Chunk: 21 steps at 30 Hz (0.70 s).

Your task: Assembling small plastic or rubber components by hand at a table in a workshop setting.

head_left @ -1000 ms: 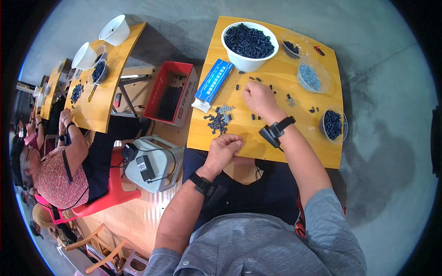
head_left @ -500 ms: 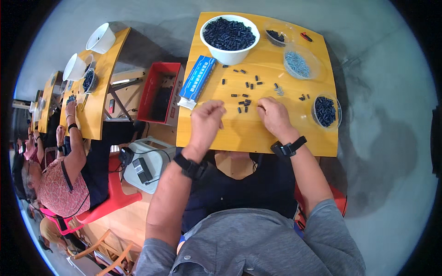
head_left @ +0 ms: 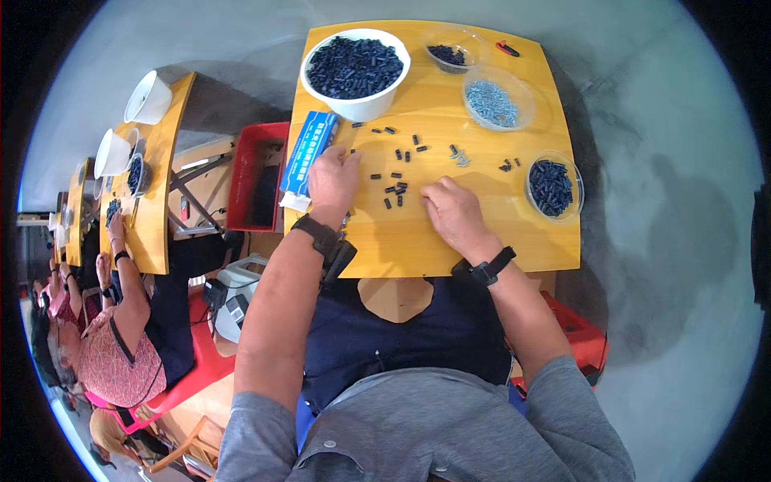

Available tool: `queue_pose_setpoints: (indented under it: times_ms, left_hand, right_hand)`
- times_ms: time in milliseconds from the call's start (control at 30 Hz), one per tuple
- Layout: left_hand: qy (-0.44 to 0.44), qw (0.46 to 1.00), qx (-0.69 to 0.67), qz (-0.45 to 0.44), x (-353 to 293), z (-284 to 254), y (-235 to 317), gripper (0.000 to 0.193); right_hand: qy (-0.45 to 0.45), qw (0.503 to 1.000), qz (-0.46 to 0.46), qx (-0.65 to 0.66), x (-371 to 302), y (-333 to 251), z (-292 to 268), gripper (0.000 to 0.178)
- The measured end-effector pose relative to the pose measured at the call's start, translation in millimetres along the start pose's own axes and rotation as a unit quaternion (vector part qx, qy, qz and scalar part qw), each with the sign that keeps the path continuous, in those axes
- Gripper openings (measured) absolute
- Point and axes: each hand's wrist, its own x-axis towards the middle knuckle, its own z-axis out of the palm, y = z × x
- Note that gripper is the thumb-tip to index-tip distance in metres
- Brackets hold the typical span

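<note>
My left hand (head_left: 332,181) is at the left of the table, its thumb and forefinger closed about a small black plastic cylinder (head_left: 352,152). Beside my left wrist, some small dark and shiny pieces (head_left: 344,228) show, partly hidden by the wrist. My right hand (head_left: 454,210) rests on the table with its fingers curled; what they hold, if anything, is hidden. Between and beyond my hands lie several loose black cylinders (head_left: 401,189). A little pile of silvery screws (head_left: 462,160) lies beyond my right hand.
A white tub (head_left: 358,106) of black cylinders stands at the far left, with a blue box (head_left: 309,149) nearer. Clear bowls hold screws (head_left: 491,103), small dark pieces (head_left: 447,55) and black cylinders (head_left: 550,187). A red-handled tool (head_left: 507,49) lies far right. Another person (head_left: 120,353) works leftward.
My left hand has moved left and forward, from above the table to a black cylinder near the blue box. My right hand stays curled in about the same place. The view has shifted right.
</note>
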Motion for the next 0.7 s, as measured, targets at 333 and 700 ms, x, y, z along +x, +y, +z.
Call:
queue_pose_setpoints:
  times_ms: [333,700]
  left_hand:
    - [-0.033,0.996,0.088,0.008,3.4,5.8,4.9,0.022]
    - [-0.021,0.997,0.01,0.069,-1.1,-3.0,-0.9,0.018]
  right_hand:
    - [-0.007,1.0,-0.019,-0.008,0.6,6.8,2.9,0.006]
    - [0.015,1.0,0.005,0.003,2.8,9.9,-2.6,0.005]
